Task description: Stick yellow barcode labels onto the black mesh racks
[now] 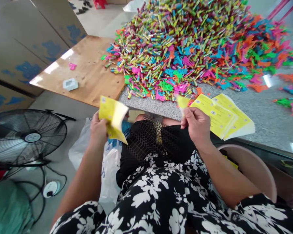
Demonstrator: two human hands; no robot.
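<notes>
My left hand (98, 127) is closed on a yellow printed card (109, 113), which is bent so that its pale inner face shows. In the fingers of my right hand (197, 123) is a small yellow piece of card (183, 101), slightly blurred. Just beyond that hand, a stack of yellow printed cards (216, 113) lies fanned on the grey speckled tabletop. A black mesh piece (146, 136) rests across my lap between the two hands.
A large heap of small colourful tubes (171, 39) and toy guns (256, 48) covers the tabletop. On the wooden board (92, 65) are a pink toy gun (72, 66) and a white device (70, 84). A fan (31, 137) stands left; a bin (258, 162) stands right.
</notes>
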